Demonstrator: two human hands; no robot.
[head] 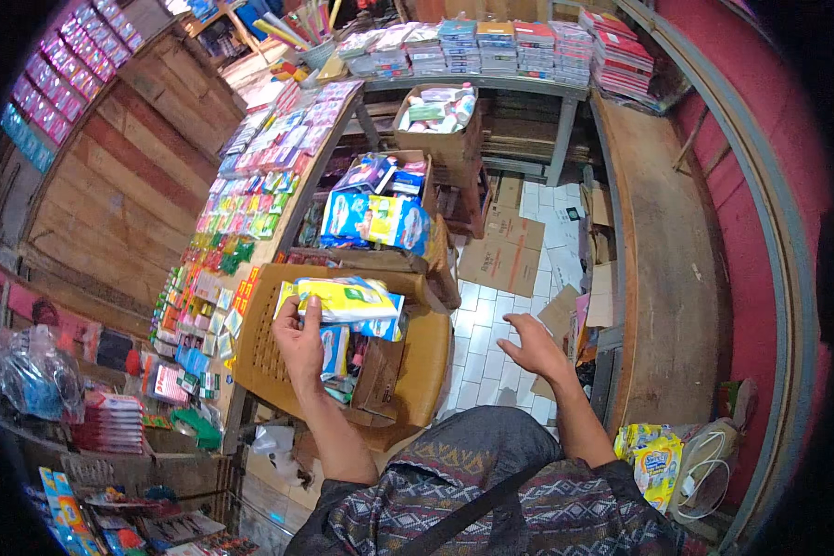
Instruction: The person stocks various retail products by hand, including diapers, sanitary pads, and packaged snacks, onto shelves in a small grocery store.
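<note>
My left hand [300,340] grips the left end of a yellow and white plastic packet [351,300], its thumb on top. Blue and white packaging shows under and behind that packet. Below it, a cardboard box [379,372] with a blue and white packet [334,351] and small bottles rests on a tan plastic chair [427,354]. My right hand [535,345] hangs over the tiled floor with its fingers apart and holds nothing. Just beyond the chair, blue and yellow packets [375,219] lie on top of a carton of similar packs.
Rows of small packaged goods cover a wooden table [333,139] on the left. Stacked books [497,48] line the far table. A carton of bottles [436,142] stands beneath. Flattened cardboard [504,254] lies on the floor. A long wooden bench [667,278] runs along the right.
</note>
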